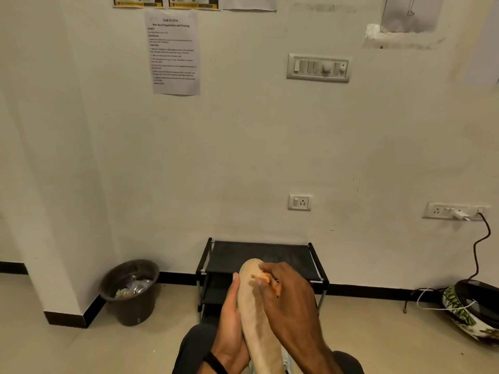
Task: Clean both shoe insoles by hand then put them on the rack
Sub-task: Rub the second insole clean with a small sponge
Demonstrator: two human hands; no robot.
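A plain indoor room corner, likely an office or study space: a printed instruction sheet [174,52] taped upper left, a switch panel [318,68] above centre, a black shoe rack [286,256] and a bin [131,291] on the tiled floor [378,333].

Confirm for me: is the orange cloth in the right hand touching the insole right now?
Touching. The head view shows the right hand pressing the orange cloth onto the upper part of the insole, with no gap between them, while the left hand holds the insole's edge.
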